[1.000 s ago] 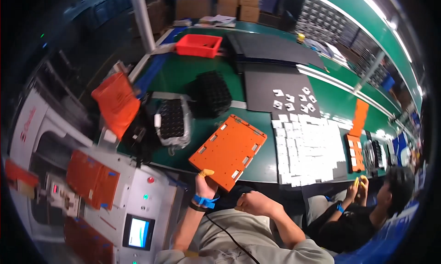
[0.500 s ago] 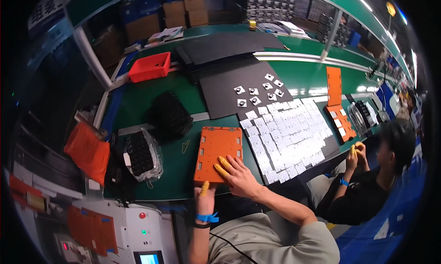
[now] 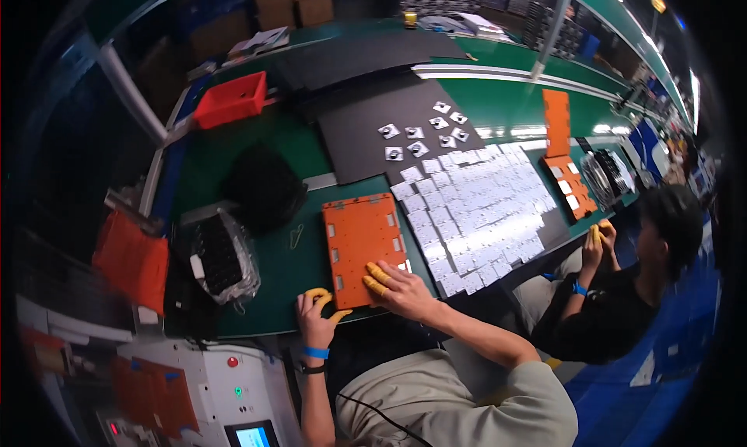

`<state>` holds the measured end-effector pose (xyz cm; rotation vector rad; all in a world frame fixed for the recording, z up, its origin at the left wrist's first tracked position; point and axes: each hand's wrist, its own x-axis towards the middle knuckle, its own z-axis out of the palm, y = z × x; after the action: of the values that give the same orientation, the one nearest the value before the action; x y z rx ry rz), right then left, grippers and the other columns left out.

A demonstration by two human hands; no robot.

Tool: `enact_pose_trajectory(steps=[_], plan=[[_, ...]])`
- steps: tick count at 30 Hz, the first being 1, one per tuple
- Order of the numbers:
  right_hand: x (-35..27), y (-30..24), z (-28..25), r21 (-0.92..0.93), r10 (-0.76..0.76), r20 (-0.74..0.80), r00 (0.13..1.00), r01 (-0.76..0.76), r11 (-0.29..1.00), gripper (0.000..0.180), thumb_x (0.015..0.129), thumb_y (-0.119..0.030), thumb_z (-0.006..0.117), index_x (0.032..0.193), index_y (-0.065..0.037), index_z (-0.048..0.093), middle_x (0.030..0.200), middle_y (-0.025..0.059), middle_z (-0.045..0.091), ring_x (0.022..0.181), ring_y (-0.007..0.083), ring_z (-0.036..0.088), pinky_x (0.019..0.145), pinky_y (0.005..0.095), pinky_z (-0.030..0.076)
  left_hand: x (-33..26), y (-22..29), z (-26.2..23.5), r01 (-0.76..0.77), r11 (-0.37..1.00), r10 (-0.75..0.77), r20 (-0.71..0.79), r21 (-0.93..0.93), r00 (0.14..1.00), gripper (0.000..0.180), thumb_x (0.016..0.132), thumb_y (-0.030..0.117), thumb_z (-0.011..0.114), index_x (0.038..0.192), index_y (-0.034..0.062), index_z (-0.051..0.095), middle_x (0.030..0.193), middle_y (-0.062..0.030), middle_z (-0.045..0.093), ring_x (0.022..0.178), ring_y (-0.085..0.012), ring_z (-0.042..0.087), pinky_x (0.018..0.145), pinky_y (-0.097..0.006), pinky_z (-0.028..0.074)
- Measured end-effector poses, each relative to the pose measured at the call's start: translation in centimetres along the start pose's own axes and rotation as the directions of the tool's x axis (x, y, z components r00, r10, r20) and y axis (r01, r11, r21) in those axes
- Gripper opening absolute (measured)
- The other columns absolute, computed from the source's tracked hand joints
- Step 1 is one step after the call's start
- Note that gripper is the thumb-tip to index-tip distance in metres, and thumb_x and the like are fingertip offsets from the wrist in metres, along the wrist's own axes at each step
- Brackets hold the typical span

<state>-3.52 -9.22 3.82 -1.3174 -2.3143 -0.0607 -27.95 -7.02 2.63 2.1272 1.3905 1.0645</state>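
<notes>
A flat orange fixture (image 3: 362,241) with a hinged-looking far edge and small rectangular cutouts along its sides lies near the front edge of the green workbench. My right hand (image 3: 398,293) rests on its lower right part, fingers stretched out, two of them in yellow finger covers. By the fixture's near left corner is my left hand (image 3: 315,319), its yellow-covered thumb and forefinger curved and apart, with nothing visible between them. What is inside the fixture is hidden.
White square cards (image 3: 475,217) cover a dark board to the right; several small lens-like parts on white squares (image 3: 414,133) lie beyond. At left are bagged black trays (image 3: 220,252), a dark stack (image 3: 268,184) and a red bin (image 3: 231,100). A co-worker (image 3: 622,283) sits at right.
My left hand has come out from below the fixture's near edge to its left corner, thumb and forefinger now apart. My right hand stays on top. The whole view has shifted a little.
</notes>
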Motion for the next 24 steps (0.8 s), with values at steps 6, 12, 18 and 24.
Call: enact_pose_trajectory(steps=[6, 12, 18, 24], plan=[[7.8, 1.2, -9.1, 0.106, -0.065, -0.157, 0.986, 0.082, 0.991, 0.032, 0.073, -0.02, 0.078, 0.103, -0.01, 0.071, 0.103, 0.0109, 0.071, 0.09, 0.0266, 0.07, 0.075, 0.0363, 0.057, -0.9, -1.0, 0.2, -0.047, 0.992, 0.048, -0.003, 0.117, 0.999, 0.047, 0.064, 0.034, 0.088, 0.096, 0.0037, 0.07, 0.105, -0.0064, 0.062, 0.099, -0.0295, 0.055, 0.086, -0.042, 0.044], [19.3, 11.9, -6.8, 0.911, 0.67, -0.305, 0.677, 0.002, 0.412, 0.041, 0.087, -0.012, 0.075, 0.122, 0.003, 0.061, 0.099, 0.0086, 0.071, 0.08, 0.0105, 0.065, 0.067, 0.0242, 0.051, -1.5, -0.6, -0.7, -0.014, 0.991, 0.009, 0.038, 0.135, 0.999, 0.05, 0.068, 0.038, 0.085, 0.098, 0.0006, 0.07, 0.11, -0.0067, 0.06, 0.104, -0.0281, 0.052, 0.089, -0.041, 0.044], [19.3, 19.4, 4.8, 0.826, 0.733, -0.265, 0.626, -0.245, 0.508, 0.028, 0.095, -0.012, 0.062, 0.115, 0.008, 0.064, 0.098, 0.0136, 0.072, 0.09, 0.0152, 0.066, 0.079, 0.03, 0.051, -1.2, -0.3, -0.2, -0.055, 0.992, 0.05, 0.049, 0.11, 0.998, 0.049, 0.071, 0.039, 0.083, 0.099, 0.0014, 0.069, 0.108, -0.0071, 0.061, 0.105, -0.0288, 0.053, 0.091, -0.042, 0.043], [14.6, 13.8, 1.5, 0.255, 0.563, -0.427, 0.708, -0.503, 0.826, 0.039, 0.094, -0.02, 0.064, 0.122, 0.005, 0.054, 0.102, 0.0212, 0.065, 0.09, 0.0346, 0.065, 0.078, 0.0421, 0.052, 0.2, -0.5, -2.8, 0.028, 0.996, -0.013, 0.156, -0.089, 0.988, 0.042, 0.071, 0.03, 0.087, 0.099, 0.0034, 0.069, 0.105, -0.0103, 0.064, 0.101, -0.0306, 0.056, 0.087, -0.04, 0.047]])
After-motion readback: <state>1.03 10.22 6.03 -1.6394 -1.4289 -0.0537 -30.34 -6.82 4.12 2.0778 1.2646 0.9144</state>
